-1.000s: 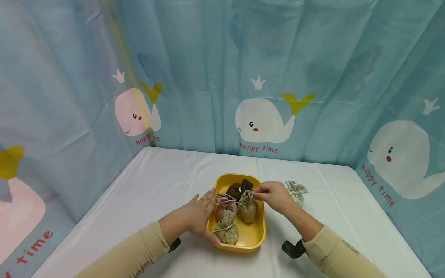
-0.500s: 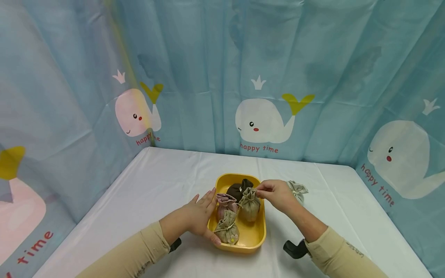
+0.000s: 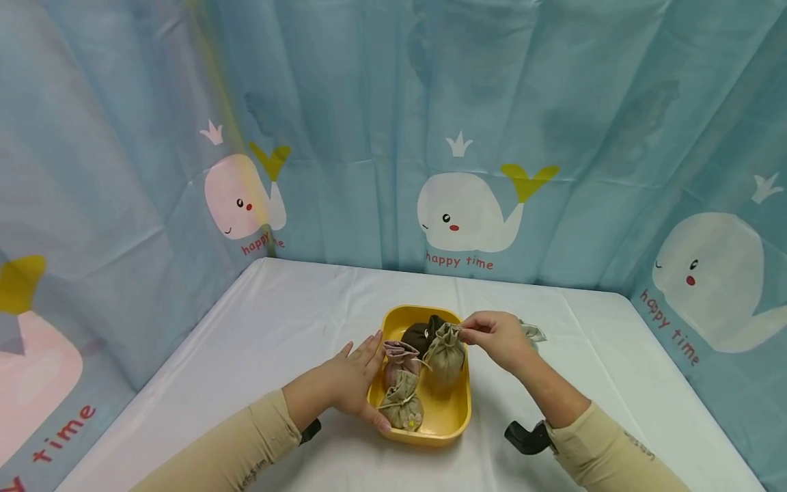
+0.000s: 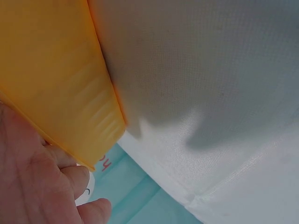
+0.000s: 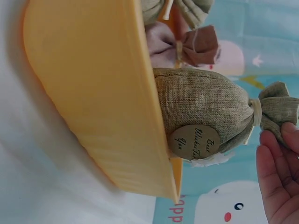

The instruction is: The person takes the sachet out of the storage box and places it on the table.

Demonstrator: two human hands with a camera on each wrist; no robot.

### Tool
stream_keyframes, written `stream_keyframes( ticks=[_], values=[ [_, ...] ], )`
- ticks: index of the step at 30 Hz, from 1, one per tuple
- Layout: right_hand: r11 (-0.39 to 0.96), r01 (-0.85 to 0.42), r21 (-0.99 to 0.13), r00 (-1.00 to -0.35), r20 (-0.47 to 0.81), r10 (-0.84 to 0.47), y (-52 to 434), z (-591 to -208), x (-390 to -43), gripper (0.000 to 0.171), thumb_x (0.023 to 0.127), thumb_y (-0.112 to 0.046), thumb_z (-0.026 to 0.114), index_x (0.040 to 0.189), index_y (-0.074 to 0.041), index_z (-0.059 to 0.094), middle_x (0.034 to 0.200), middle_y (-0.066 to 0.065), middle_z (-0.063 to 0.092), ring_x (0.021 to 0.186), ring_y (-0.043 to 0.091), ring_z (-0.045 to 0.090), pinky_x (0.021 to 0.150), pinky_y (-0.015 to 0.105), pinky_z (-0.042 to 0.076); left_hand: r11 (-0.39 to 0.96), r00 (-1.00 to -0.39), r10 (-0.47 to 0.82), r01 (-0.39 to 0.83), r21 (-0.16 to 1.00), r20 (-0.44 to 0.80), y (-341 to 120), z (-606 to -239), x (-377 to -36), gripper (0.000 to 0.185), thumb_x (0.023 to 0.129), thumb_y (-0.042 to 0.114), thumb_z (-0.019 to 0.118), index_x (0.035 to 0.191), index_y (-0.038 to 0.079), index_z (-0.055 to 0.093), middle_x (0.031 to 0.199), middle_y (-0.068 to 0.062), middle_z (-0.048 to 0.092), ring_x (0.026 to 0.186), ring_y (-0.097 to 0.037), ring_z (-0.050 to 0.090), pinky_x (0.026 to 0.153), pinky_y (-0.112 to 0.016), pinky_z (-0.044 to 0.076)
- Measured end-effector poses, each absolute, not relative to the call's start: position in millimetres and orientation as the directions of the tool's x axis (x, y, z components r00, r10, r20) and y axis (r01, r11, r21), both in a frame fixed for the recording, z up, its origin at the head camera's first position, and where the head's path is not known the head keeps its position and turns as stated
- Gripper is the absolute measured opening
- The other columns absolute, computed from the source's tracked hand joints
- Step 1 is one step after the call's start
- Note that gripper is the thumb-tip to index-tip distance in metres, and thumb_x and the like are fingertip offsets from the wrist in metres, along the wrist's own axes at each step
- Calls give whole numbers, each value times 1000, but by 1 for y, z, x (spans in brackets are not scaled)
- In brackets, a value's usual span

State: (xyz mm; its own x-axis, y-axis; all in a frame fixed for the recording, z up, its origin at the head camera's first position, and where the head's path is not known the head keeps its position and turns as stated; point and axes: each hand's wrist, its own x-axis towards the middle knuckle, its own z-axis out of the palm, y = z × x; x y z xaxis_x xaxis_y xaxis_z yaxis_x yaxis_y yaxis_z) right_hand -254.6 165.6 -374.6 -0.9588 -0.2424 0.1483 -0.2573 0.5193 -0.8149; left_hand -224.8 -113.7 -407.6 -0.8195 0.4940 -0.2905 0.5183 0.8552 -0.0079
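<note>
A yellow plastic basin (image 3: pixel 451 424) stands on the table with several small drawstring pouches in it. My right hand (image 3: pixel 501 338) pinches the gathered top of an olive-green pouch (image 5: pixel 201 102); this pouch is upright, its lower part behind the basin's wall in the right wrist view, a round paper tag on its side. My left hand (image 3: pixel 350 383) lies with spread, straight fingers along the basin's left rim. Close to that hand are a pink pouch (image 3: pixel 396 372) and a beige pouch with a small flower (image 3: pixel 402 410). A dark brown pouch (image 3: pixel 416 336) sits at the back of the basin.
Behind my right hand a pale pouch (image 3: pixel 533 333) lies on the white tablecloth (image 3: pixel 307 307), mostly hidden. Blue curtains (image 3: pixel 344 137) printed with whales enclose the table at the back and sides. Black wrist mounts (image 3: pixel 529 437) show below both forearms.
My right hand has risen slightly and shifted right, lifting the olive-green pouch a little within the basin. The pale pouch behind is now more covered. My left hand stays put.
</note>
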Motion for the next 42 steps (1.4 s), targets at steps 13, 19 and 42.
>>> stream_keyframes(
  ticks=[13, 19, 42],
  values=[
    [544, -261, -798, -962, 168, -215, 174, -358, -253, 8, 84, -16, 67, 88, -13, 73, 82, 0, 69, 77, 13, 65, 76, 35, 53, 858, -820, 488, 513, -6, -300, -113, -408, -226, 136, 46, 93, 38, 147, 8, 12, 153, -12, -6, 140, -25, 1, 110, -50, 11],
    [543, -272, -794, -961, 193, -199, 176, -354, -251, 8, 83, -16, 67, 88, -12, 72, 82, 1, 69, 76, 13, 65, 76, 34, 53, 859, -823, 481, 511, -23, -303, -111, -411, -230, 138, 43, 95, 36, 148, 9, 9, 153, -10, -9, 140, -24, -1, 110, -49, 9],
    [536, -282, -796, -958, 209, -195, 180, -351, -249, 11, 84, -15, 67, 89, -7, 72, 83, 5, 69, 76, 14, 65, 74, 32, 53, 862, -826, 482, 507, -14, -293, -113, -411, -226, 137, 44, 94, 37, 147, 8, 12, 153, -11, -7, 140, -26, 1, 110, -50, 10]
  ],
)
